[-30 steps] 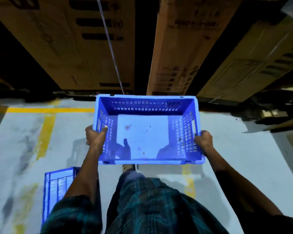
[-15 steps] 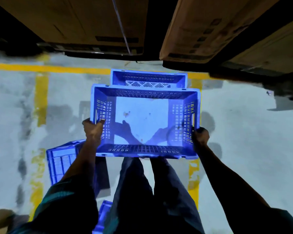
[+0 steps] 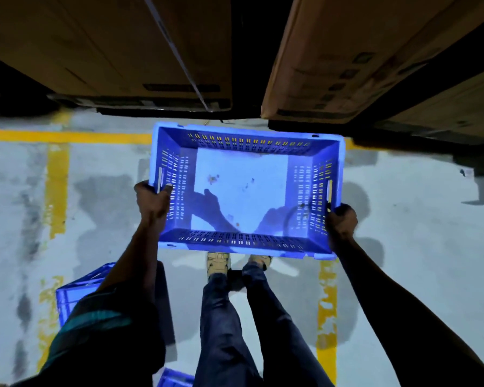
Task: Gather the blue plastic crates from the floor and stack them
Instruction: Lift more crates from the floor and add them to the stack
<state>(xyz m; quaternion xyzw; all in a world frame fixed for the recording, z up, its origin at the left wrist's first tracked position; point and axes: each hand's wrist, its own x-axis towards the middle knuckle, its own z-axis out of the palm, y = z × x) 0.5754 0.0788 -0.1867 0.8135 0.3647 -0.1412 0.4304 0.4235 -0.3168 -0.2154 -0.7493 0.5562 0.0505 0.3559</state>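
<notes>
Head cam, what I can't resolve first: whatever sits under the held blue crate is fully blocked by its base, so I can't tell if it's over another crate or bare floor. Second crate at lower left is mostly behind the left sleeve, only a ribbed corner shows. Third blue piece at bottom edge is cut off by the frame, prob a crate, can't confirm. Cardboard boxes up top are dark, print unreadable. Shoes half hidden under the crate's near rim.

Grip state: left hand is curled over the left rim by the handle slot, thumb inside the wall. Right hand is wrapped on the right rim near the handle slot, fingers mostly out of sight behind the wall. Both have hold of the same crate, carried level, open side up, in front of the legs, above the floor, far rim near the yellow line.

Vs 0.5 s ago: the crate that showed just beyond the held one's far rim is no longer visible; held crate now covers that spot. Boxes fill more of the top. Legs now apart w/ both shoes showing. Hand positions on the rims unchanged.
</notes>
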